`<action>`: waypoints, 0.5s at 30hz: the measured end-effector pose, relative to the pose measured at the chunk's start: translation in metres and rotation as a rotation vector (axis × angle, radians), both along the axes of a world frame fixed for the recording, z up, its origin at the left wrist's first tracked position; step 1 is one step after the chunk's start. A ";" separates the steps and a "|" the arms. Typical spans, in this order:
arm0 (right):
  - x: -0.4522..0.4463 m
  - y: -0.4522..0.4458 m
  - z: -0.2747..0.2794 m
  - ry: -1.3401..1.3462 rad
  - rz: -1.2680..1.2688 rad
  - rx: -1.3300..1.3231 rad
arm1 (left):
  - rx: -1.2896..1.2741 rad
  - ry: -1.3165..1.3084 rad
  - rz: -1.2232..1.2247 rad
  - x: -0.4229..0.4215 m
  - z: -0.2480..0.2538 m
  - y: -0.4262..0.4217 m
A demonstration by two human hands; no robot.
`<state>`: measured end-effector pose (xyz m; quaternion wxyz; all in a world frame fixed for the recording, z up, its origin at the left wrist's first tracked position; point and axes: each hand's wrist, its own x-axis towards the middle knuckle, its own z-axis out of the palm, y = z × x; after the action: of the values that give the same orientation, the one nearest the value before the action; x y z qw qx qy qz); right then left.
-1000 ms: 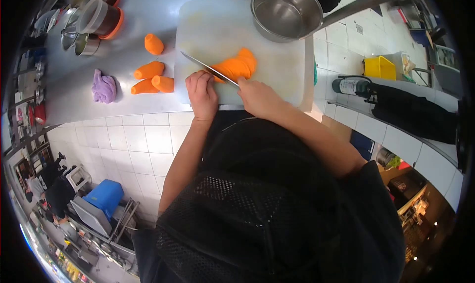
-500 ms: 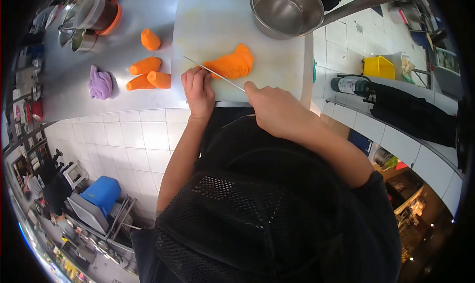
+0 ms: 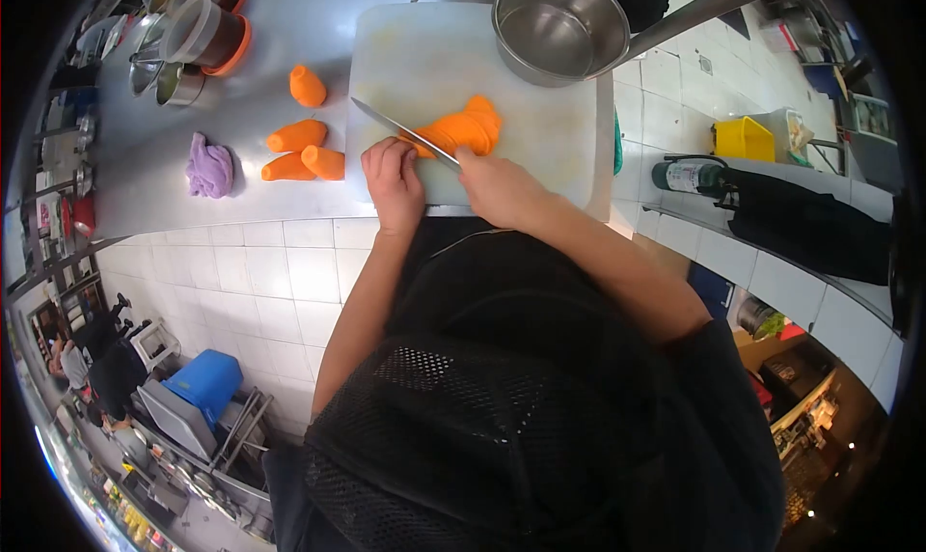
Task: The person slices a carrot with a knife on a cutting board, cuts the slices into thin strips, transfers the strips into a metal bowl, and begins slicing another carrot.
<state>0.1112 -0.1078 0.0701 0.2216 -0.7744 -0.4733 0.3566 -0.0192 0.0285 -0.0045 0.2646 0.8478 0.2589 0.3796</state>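
My right hand (image 3: 506, 187) grips the handle of a kitchen knife (image 3: 397, 127), its blade pointing to the upper left across a white cutting board (image 3: 550, 142). Sliced carrot (image 3: 465, 127) lies in an overlapping row just beyond the blade, on its right side. My left hand (image 3: 394, 180) is closed with curled fingers at the near side of the blade, against the carrot's left end; the part beneath the fingers is mostly hidden. Left of the board, several peeled carrot pieces (image 3: 307, 86) rest on the steel counter (image 3: 256, 200).
A steel saucepan (image 3: 559, 60) stands on the board's far right corner, its long handle reaching right. A crumpled purple cloth (image 3: 209, 166) lies on the counter at left. Tubs with dark contents (image 3: 207, 41) and small metal cups (image 3: 180, 84) stand at the far left.
The right hand and knife have shifted left, and the blade now shows more of its broad side. The left hand stays at the carrot. The whole view has moved slightly.
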 end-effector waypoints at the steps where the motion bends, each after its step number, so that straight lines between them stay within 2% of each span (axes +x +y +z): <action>1: 0.000 0.002 0.014 0.002 -0.002 0.007 | -0.001 -0.005 0.001 0.000 0.000 0.000; 5: -0.003 -0.016 0.075 -0.112 0.063 0.012 | 0.005 -0.009 0.018 0.001 -0.001 -0.002; 9: -0.005 -0.022 0.097 -0.075 0.090 -0.086 | -0.012 -0.005 0.034 0.001 0.000 -0.003; 12: -0.008 -0.017 0.089 -0.032 0.045 -0.125 | -0.015 -0.006 0.040 0.001 -0.001 -0.004; 15: -0.015 -0.007 0.015 -0.070 -0.014 -0.011 | -0.012 -0.024 0.014 -0.001 -0.002 -0.002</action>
<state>0.0965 -0.1144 0.0853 0.2031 -0.7909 -0.4734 0.3303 -0.0199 0.0268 -0.0061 0.2701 0.8398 0.2642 0.3899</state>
